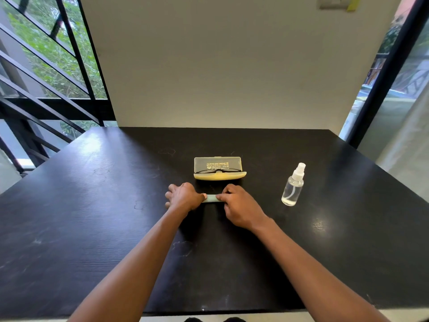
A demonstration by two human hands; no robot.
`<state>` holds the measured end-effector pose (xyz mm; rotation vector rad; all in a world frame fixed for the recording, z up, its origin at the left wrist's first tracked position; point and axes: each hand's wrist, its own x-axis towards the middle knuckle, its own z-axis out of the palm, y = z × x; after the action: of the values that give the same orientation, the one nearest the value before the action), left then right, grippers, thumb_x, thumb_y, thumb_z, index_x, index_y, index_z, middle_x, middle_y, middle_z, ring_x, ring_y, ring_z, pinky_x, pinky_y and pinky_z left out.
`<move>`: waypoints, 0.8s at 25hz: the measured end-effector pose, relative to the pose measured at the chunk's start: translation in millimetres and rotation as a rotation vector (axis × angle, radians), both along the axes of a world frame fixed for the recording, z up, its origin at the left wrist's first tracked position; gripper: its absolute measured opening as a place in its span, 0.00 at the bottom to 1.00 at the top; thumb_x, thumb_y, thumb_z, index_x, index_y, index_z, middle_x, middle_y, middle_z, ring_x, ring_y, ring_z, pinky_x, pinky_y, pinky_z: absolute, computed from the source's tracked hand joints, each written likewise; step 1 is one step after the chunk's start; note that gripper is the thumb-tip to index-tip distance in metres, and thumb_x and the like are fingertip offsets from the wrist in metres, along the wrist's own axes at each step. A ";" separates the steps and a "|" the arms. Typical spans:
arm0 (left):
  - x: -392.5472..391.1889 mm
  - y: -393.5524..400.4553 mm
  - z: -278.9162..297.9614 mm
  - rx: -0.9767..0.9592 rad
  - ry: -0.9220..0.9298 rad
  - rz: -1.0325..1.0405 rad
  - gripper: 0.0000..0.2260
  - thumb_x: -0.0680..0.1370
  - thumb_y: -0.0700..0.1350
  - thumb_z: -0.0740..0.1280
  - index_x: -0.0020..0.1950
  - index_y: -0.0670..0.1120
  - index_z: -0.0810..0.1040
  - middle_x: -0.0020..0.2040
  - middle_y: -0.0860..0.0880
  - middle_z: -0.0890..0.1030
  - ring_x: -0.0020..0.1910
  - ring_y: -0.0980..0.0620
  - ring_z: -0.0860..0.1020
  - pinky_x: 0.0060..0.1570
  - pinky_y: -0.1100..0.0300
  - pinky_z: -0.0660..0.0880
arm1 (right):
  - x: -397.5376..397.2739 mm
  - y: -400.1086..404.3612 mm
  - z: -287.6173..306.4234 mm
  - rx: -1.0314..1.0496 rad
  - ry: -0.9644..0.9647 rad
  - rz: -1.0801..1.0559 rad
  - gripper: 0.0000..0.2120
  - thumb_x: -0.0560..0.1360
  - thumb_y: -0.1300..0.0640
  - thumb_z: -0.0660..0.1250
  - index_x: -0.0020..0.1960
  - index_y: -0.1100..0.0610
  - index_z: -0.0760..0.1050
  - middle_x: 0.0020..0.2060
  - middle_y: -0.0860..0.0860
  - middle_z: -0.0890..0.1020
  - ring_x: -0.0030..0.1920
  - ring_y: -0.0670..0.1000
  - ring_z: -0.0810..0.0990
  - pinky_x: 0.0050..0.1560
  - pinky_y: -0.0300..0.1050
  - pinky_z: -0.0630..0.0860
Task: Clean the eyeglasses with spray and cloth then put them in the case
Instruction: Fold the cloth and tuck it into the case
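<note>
Eyeglasses (219,170) lie in the open case (219,175) — spray bottle (293,185) part-full.

two hands (184,196) (239,205), one cloth (210,198), one eyeglasses (219,170), one case (219,168), one spray bottle (293,185), one table (92,205)

Both arms outstretched, left hand (184,197) and right hand (240,206) with fingers curled.

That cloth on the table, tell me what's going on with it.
A person's left hand and right hand hold a folded pale cloth between them on the black table. The eyeglasses already lie in the open yellow case behind it. The spray bottle stands untouched to the right.
</note>
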<state>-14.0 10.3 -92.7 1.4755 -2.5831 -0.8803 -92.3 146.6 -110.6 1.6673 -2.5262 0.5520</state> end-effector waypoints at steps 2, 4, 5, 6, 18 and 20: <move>-2.3 0.3 0.5 0.038 0.020 0.016 0.20 0.73 0.55 0.68 0.57 0.42 0.72 0.64 0.39 0.65 0.61 0.41 0.66 0.57 0.49 0.68 | 2.6 1.7 -3.1 0.014 0.018 0.015 0.16 0.76 0.61 0.60 0.63 0.59 0.74 0.53 0.55 0.75 0.53 0.55 0.73 0.53 0.51 0.74; -4.2 0.5 -0.1 0.082 0.114 0.034 0.16 0.74 0.52 0.68 0.53 0.41 0.73 0.57 0.40 0.72 0.52 0.45 0.73 0.48 0.53 0.73 | 3.6 2.9 -4.1 0.016 0.022 0.023 0.17 0.76 0.61 0.60 0.64 0.59 0.73 0.55 0.55 0.75 0.54 0.54 0.72 0.53 0.49 0.74; -5.1 0.7 0.0 0.126 0.193 0.046 0.14 0.74 0.50 0.68 0.50 0.41 0.73 0.52 0.41 0.75 0.44 0.48 0.75 0.40 0.56 0.74 | 3.7 3.5 -3.9 0.019 0.020 0.023 0.17 0.76 0.61 0.60 0.65 0.59 0.72 0.55 0.55 0.74 0.54 0.54 0.72 0.53 0.49 0.74; -5.9 1.1 0.9 0.190 0.285 0.072 0.12 0.75 0.49 0.68 0.48 0.40 0.74 0.48 0.42 0.77 0.38 0.50 0.75 0.34 0.58 0.73 | 3.6 4.0 -3.4 0.023 0.019 0.019 0.19 0.76 0.62 0.60 0.66 0.59 0.70 0.56 0.56 0.74 0.54 0.55 0.72 0.53 0.49 0.74; -1.0 12.9 7.8 0.362 0.684 0.235 0.16 0.69 0.39 0.74 0.51 0.42 0.70 0.47 0.41 0.77 0.37 0.47 0.81 0.26 0.59 0.78 | 8.2 -2.7 5.6 -0.065 -0.267 -0.070 0.29 0.72 0.66 0.57 0.71 0.57 0.54 0.57 0.54 0.80 0.61 0.56 0.72 0.62 0.60 0.68; -1.9 17.0 9.4 0.290 0.687 0.200 0.16 0.69 0.40 0.74 0.49 0.42 0.69 0.47 0.41 0.77 0.38 0.45 0.81 0.31 0.54 0.81 | 6.0 -4.1 3.8 -0.074 -0.336 -0.074 0.27 0.73 0.66 0.56 0.70 0.56 0.56 0.56 0.53 0.80 0.60 0.55 0.73 0.62 0.56 0.68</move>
<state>-15.9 27.4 -83.3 1.1653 -1.8391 -1.4584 -86.3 142.5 -106.8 1.5617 -2.7361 0.9795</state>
